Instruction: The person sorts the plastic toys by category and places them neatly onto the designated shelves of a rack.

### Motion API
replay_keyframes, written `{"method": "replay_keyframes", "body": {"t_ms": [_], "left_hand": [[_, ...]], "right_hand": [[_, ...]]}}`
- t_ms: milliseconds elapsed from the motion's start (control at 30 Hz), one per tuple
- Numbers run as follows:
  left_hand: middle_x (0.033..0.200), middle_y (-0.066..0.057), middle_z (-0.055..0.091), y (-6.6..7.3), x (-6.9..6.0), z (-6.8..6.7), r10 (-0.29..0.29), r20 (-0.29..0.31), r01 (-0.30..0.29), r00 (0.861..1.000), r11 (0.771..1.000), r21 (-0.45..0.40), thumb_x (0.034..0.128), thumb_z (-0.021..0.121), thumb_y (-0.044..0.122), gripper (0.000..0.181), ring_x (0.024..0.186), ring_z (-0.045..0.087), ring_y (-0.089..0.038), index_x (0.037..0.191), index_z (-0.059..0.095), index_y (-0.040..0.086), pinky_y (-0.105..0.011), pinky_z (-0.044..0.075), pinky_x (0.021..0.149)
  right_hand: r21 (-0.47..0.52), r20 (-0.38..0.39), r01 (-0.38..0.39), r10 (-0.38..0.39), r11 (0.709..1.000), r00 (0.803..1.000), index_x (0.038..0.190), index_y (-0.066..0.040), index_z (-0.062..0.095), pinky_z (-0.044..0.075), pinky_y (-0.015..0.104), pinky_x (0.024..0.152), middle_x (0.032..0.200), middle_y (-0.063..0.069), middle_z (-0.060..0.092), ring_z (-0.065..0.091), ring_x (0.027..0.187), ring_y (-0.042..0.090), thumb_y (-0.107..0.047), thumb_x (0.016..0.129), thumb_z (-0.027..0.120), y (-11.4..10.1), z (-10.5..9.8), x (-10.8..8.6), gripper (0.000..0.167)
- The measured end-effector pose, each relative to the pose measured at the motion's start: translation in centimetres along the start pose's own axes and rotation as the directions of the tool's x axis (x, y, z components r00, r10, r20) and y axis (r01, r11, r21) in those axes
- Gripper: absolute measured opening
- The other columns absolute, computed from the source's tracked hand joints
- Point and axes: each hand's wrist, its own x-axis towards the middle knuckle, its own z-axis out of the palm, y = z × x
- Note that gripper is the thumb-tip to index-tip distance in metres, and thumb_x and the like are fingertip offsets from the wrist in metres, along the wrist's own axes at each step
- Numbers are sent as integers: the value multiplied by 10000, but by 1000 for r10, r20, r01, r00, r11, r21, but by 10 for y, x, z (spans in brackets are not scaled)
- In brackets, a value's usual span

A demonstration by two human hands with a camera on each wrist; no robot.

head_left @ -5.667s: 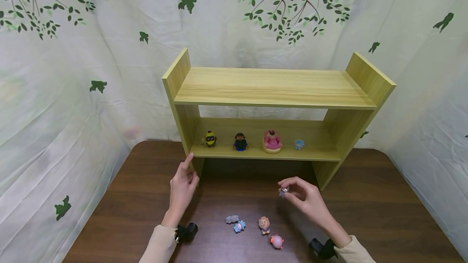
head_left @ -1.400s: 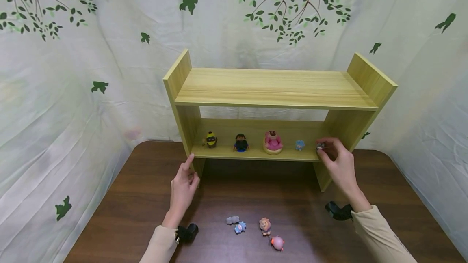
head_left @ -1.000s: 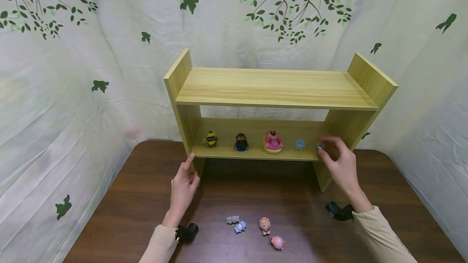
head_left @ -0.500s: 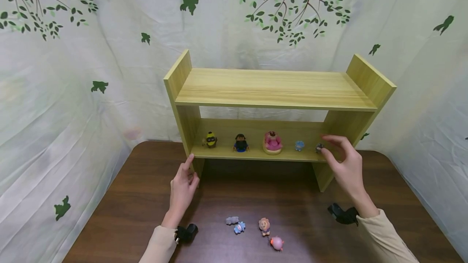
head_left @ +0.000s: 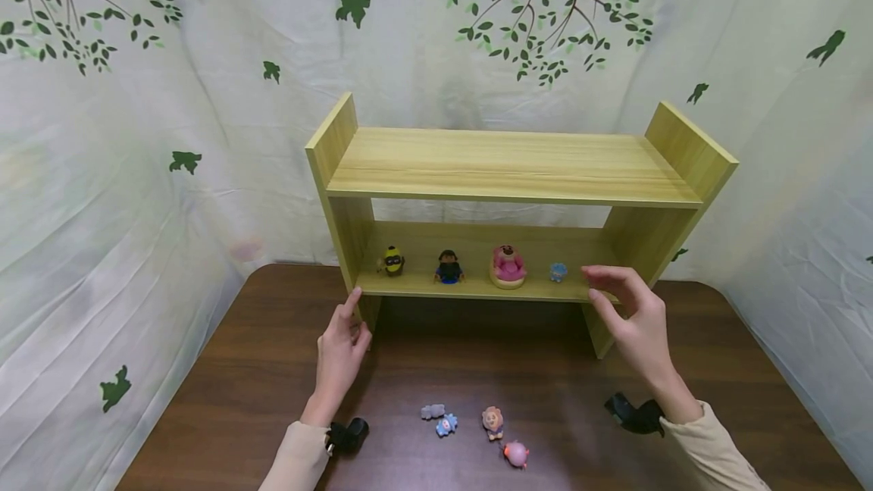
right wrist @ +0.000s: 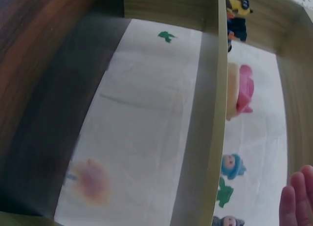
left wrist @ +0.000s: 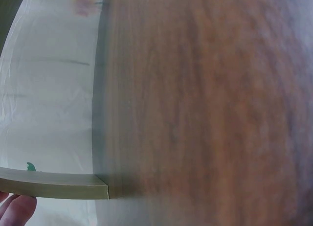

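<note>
My left hand (head_left: 341, 343) rests at the left side panel of a light wooden shelf (head_left: 511, 161), its index finger extended against the front edge. At the middle board's right end, my right hand (head_left: 634, 317) is held with thumb and fingers apart. A small grey figurine (right wrist: 228, 221) stands on that board near these fingers (right wrist: 303, 196) in the right wrist view; the hand hides it in the head view. Left of it along the board stand a small blue figurine (head_left: 558, 272), a pink bear figurine (head_left: 508, 267), a dark-haired figurine (head_left: 449, 268) and a yellow figurine (head_left: 392, 261).
On the brown table (head_left: 239, 400) in front lie a grey figurine (head_left: 433, 411), a blue and white one (head_left: 446, 424), an orange-maned one (head_left: 492, 423) and a round pink one (head_left: 516, 454). A white leaf-printed cloth (head_left: 239, 120) hangs behind.
My right hand carried the grey figurine from over the table to the middle board's right end and let go of it. It has since shifted slightly left. My left hand has stayed put.
</note>
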Motion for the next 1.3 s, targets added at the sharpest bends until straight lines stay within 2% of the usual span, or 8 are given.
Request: {"method": "replay_keyframes", "body": {"t_ms": [100, 367, 600, 900, 1067, 1300], "left_hand": [[825, -86, 450, 0, 0, 0, 0, 1, 0, 1000, 1000, 2, 764, 605, -190, 839, 557, 363, -78, 1456, 351, 211, -254, 396, 473], [823, -95, 457, 1, -1, -1, -12, 8, 12, 1000, 1000, -1, 775, 606, -174, 824, 566, 400, -111, 1456, 349, 210, -281, 452, 490], [819, -90, 450, 1, 0, -1, 3, 0, -3, 1000, 1000, 4, 762, 604, -186, 844, 566, 387, -91, 1459, 344, 214, -266, 412, 480], [822, -93, 455, 1, 0, -1, -3, 2, 3, 1000, 1000, 0, 765, 601, -185, 843, 568, 389, -97, 1460, 345, 217, -267, 412, 480], [817, -100, 452, 0, 0, -1, -5, 5, 5, 1000, 1000, 3, 766, 601, -187, 847, 564, 377, -94, 1463, 342, 217, -262, 402, 477], [822, -92, 455, 0, -1, 0, -5, 3, 5, 1000, 1000, -1, 763, 604, -188, 849, 561, 384, -94, 1462, 344, 219, -263, 405, 476]], "right_hand": [[29, 30, 6, -7, 1000, 1000, 1096, 97, 607, 477, 218, 822, 1077, 196, 632, 617, 973, 203, 255, 781, 577, -1, 4, -3, 354], [56, 106, -61, 54, 997, 993, 1096, 71, 613, 485, 234, 835, 1075, 198, 632, 613, 980, 160, 215, 801, 597, -1, 15, -16, 329], [80, 159, -56, 43, 995, 986, 1087, 49, 616, 485, 229, 816, 1080, 175, 638, 616, 960, 171, 203, 812, 591, 1, 25, -26, 317], [59, 244, -110, 93, 992, 965, 1118, -17, 627, 486, 224, 801, 1077, 104, 648, 620, 936, 164, 143, 849, 599, 4, 38, -42, 314], [48, 278, -112, 95, 993, 956, 1104, -34, 635, 504, 239, 776, 1039, 64, 657, 640, 897, 140, 125, 852, 609, 7, 45, -51, 298], [23, 340, -110, 96, 994, 936, 1076, -76, 646, 518, 262, 721, 1025, -6, 663, 641, 868, 210, 37, 870, 643, 14, 53, -67, 236]]}}
